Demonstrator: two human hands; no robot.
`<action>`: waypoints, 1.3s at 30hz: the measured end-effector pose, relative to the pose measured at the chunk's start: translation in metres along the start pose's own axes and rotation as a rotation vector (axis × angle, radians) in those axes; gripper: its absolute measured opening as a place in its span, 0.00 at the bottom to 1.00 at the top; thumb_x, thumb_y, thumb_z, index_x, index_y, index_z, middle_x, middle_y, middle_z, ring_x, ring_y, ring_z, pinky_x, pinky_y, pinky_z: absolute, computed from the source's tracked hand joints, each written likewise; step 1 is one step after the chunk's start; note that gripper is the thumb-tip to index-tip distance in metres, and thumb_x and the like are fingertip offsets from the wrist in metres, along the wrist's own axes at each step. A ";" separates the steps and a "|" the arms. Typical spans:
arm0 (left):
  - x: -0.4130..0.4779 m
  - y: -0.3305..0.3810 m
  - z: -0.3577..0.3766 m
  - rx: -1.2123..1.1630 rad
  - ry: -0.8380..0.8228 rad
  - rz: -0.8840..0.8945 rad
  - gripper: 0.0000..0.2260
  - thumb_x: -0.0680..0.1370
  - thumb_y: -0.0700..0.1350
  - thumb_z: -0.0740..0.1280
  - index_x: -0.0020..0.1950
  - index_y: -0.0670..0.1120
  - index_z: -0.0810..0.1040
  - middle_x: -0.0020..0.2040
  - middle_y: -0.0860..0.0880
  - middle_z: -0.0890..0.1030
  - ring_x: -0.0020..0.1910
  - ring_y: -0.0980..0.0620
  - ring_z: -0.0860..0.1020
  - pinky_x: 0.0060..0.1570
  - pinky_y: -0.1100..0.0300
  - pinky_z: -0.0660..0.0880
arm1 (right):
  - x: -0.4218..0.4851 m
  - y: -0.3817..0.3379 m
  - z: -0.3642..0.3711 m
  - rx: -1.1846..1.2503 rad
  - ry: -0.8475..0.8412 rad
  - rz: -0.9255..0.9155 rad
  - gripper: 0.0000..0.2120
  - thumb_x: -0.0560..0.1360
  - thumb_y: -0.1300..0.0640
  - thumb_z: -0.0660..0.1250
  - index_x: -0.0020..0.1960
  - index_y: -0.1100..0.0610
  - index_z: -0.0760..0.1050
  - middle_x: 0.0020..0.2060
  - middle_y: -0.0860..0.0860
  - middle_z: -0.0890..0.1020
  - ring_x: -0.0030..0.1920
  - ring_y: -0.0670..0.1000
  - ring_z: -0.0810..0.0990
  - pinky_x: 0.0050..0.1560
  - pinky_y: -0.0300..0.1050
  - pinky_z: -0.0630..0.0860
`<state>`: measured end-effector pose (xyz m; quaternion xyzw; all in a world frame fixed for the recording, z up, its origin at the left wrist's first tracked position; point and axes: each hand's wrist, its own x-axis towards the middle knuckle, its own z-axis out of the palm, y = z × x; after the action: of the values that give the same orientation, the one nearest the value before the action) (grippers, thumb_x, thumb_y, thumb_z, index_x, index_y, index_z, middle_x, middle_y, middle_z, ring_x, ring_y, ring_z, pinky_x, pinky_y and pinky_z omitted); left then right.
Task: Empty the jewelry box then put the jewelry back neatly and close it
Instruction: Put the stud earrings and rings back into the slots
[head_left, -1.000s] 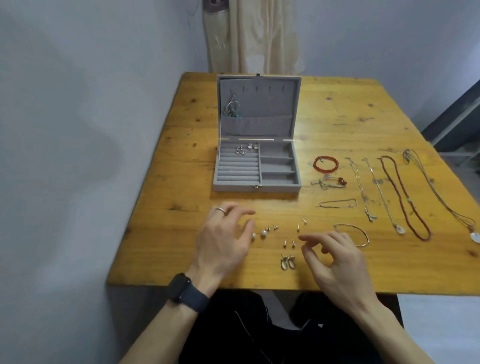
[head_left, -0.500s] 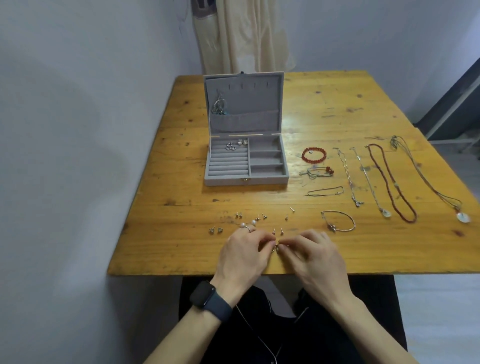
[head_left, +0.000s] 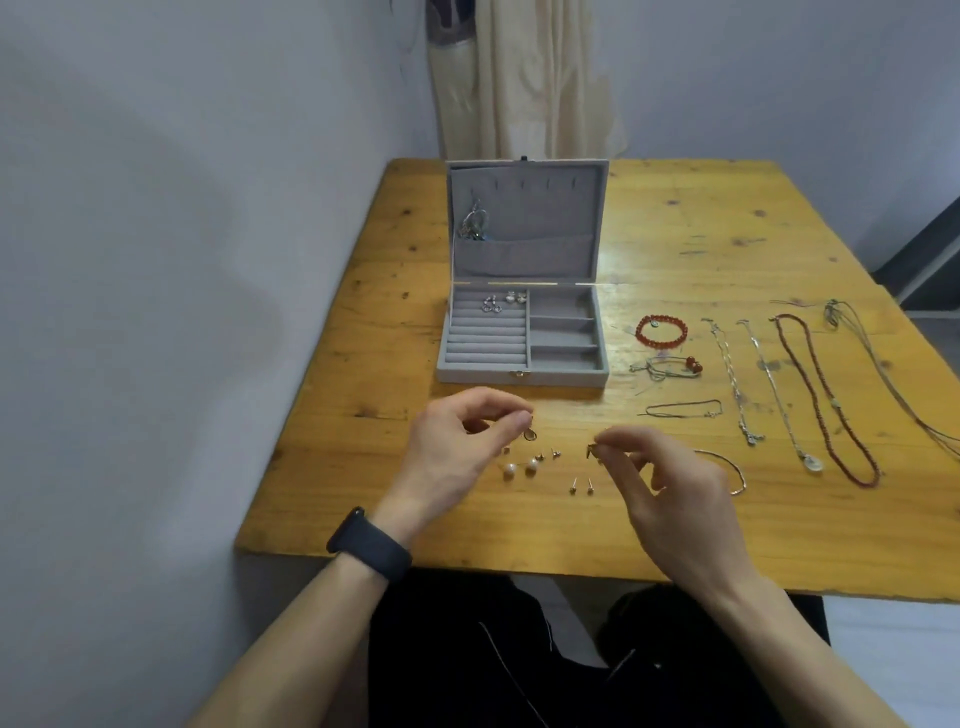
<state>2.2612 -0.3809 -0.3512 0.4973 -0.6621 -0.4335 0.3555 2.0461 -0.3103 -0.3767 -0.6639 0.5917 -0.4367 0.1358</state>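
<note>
The jewelry box (head_left: 483, 373) sits open on the wooden table (head_left: 675, 218), just past the hands. Its lid (head_left: 540, 208) stands straight up. A shiny piece (head_left: 474, 226) hangs inside the lid on the left side. A few small earrings (head_left: 491, 303) lie on the soft rolls in the far left part of the box.

The left hand (head_left: 457, 447) is close to the front of the box. Its thumb and first finger pinch a small drop earring (head_left: 530, 433), and its other fingers are curled in. A black watch (head_left: 370, 545) is on that wrist. The right hand (head_left: 670, 488) is a little to the right of it. Its thumb and first finger pinch another tiny earring (head_left: 590, 450), and its other fingers are loosely bent.

On the table between the hands lie two pearl earrings (head_left: 531, 465) side by side, with tiny studs (head_left: 555, 453) just past them. Two more pins (head_left: 573, 487) lie nearer the table's edge.

To the right of the box is a red bead bracelet (head_left: 661, 331). Nearer is a string bracelet (head_left: 670, 365) with red beads, then a thin chain (head_left: 680, 409). A silver bangle (head_left: 727, 467) lies partly behind the right hand. Farther right, four necklaces lie in long lines: a silver chain (head_left: 732, 379), a pendant necklace (head_left: 779, 395), a red bead necklace (head_left: 826, 400) and a cord necklace (head_left: 893, 374).
</note>
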 end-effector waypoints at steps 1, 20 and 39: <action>0.010 0.001 -0.009 0.014 0.031 0.019 0.05 0.76 0.49 0.74 0.50 0.53 0.85 0.45 0.56 0.86 0.44 0.57 0.83 0.45 0.56 0.81 | 0.011 -0.001 0.001 -0.011 -0.001 -0.026 0.05 0.76 0.58 0.71 0.51 0.54 0.82 0.43 0.42 0.83 0.39 0.44 0.78 0.42 0.27 0.69; 0.158 -0.059 -0.062 0.273 0.234 -0.092 0.03 0.77 0.52 0.71 0.48 0.55 0.84 0.48 0.60 0.79 0.45 0.63 0.77 0.43 0.67 0.74 | 0.195 0.009 0.109 -0.232 -0.253 -0.039 0.08 0.81 0.48 0.64 0.55 0.46 0.81 0.52 0.42 0.81 0.53 0.45 0.75 0.50 0.42 0.76; 0.162 -0.084 -0.077 -0.292 0.199 -0.156 0.06 0.78 0.42 0.71 0.54 0.42 0.82 0.47 0.48 0.87 0.51 0.54 0.84 0.51 0.64 0.79 | 0.260 -0.005 0.166 -0.481 -0.460 -0.004 0.10 0.79 0.50 0.63 0.53 0.50 0.82 0.52 0.52 0.81 0.56 0.58 0.77 0.46 0.49 0.73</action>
<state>2.3192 -0.5658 -0.3942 0.5307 -0.5132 -0.4998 0.4529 2.1508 -0.6005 -0.3609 -0.7594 0.6303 -0.1232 0.1043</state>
